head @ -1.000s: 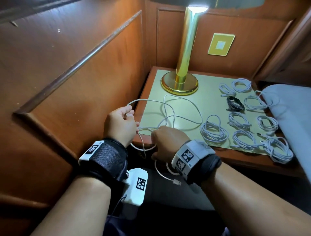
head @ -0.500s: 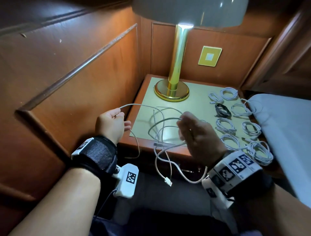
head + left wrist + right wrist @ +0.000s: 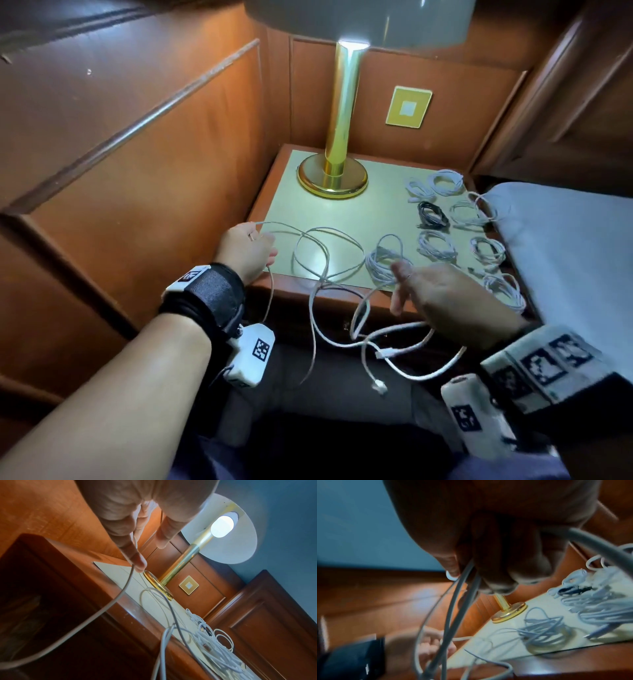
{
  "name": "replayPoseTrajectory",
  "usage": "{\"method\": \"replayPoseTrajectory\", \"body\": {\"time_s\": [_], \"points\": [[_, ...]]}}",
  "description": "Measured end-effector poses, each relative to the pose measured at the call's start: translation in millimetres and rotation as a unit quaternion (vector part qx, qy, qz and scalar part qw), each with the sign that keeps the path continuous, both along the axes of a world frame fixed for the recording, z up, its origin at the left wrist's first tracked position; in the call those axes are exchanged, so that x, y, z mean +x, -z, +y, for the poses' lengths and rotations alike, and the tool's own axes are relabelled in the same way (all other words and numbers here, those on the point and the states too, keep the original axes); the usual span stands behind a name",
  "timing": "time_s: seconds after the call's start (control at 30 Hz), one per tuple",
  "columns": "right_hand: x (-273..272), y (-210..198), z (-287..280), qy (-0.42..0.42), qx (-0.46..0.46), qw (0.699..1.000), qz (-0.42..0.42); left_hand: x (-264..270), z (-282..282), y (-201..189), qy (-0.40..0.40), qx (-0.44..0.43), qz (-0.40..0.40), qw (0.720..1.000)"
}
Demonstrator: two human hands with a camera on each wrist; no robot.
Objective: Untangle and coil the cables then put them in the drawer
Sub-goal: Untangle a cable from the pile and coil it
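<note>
Nightstand (image 3: 376,205) edge: your left hand (image 3: 245,251) and right hand (image 3: 442,301) pinch one loose cable (image 3: 329,270); untangling continues, so next free its crossed loops.

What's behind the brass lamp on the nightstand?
Behind the lamp is a wood wall panel bearing a gold square plate. The lamp's column and shade hide the panel directly behind them.
</note>
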State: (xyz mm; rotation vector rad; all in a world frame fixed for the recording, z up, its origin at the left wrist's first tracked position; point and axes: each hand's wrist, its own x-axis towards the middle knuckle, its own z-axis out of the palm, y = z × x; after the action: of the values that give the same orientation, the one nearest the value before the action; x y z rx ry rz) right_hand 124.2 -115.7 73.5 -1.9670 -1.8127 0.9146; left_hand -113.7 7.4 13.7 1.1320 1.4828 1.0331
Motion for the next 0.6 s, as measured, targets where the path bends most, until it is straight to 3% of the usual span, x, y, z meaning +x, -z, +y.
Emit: {"method": "replayPoseTrajectory", "body": {"time_s": [0.17,0.3,0.6], "points": [[-19,21,23,-0.017,0.004,0.99,-0.142,1,-4,3,0.0,-0.014,0.007,1.0],[-54,42,41,-0.015,0.022,0.992,-0.126,0,-7,8,0.006,-0.026,0.005,1.0],[-102,81,82,-0.063,-0.007,0.975,-0.211,-7,4,14,-0.009,-0.067,-0.038,0.997]]}}
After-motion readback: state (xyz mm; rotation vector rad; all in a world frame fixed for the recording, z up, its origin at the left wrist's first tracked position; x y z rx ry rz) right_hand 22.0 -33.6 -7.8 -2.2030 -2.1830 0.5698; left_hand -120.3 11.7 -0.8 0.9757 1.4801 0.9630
